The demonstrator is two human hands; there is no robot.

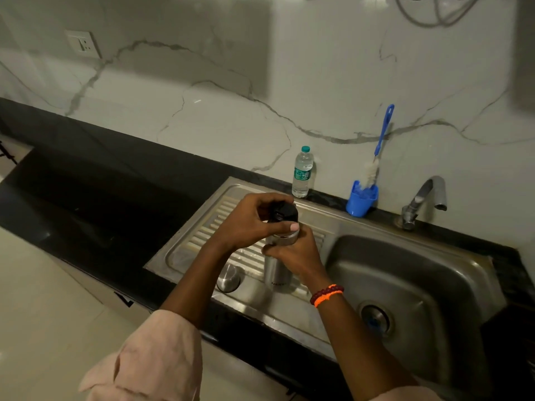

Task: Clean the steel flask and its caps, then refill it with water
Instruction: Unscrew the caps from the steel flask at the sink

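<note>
Flask point(276, 270) stands upright on the ribbed drainboard point(199, 238) of the steel sink unit, long axis vertical, mouth end up, base on the ribs near the front edge. Some lettering shows low on its body but is too small to read.

Right hand point(298, 253) wraps the upper body of the flask, fingers curled round it just under the neck. Left hand point(249, 221) comes in from the left over the top, fingers and thumb curled round the black cap point(285, 212) that sits on the flask's mouth; thumb lies across the near side of the cap. Whether the cap is seated or loose cannot be told.

Steel cap point(228, 277) rests on the drainboard just left of the flask, apart from it, dome up.

Basin point(405, 273) lies right of the flask, drain point(375, 317) at its bottom. Tap point(424, 201) stands at the far right rim, spout pointing right. On the far ledge: a plastic bottle point(302, 172), upright, and a blue cup point(361, 198) holding a blue-handled brush point(380, 140), handle up, leaning on the wall. Beaded bands point(326, 295) on the right wrist
</note>
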